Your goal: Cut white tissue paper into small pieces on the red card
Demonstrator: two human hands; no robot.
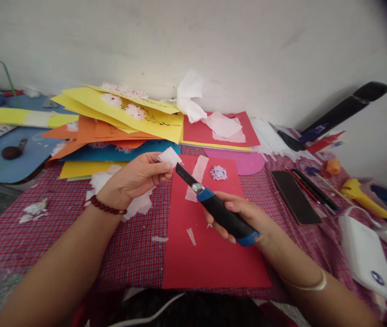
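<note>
Paper piece (169, 156): small, white and four-cornered, held up in your left hand (147, 170), near the upper left corner of the red sheet (214, 265).
Left fingers: your thumb and bent fingers pinch the paper piece at its lower edge, with one corner pointing up.
Utility knife (229, 214): black and blue handle in your right hand (244, 209), dark blade out and aimed up and left at the paper piece; you cannot tell whether its tip touches.
Right fingers: wrapped around the handle, thumb along its upper side.
Red sheet: flat before you on the plaid cloth (135, 259), bearing a long pale strip (200, 170), a purple-speckled tuft (218, 172) and small scraps.
Left side: torn white paper (141, 204) lies below your left hand; yellow sheets (159, 125) with speckled tufts top a colored stack behind it.
Right side: a dark phone (295, 197) lies beside some pens (316, 190), with a white device (367, 254) nearer you.
</note>
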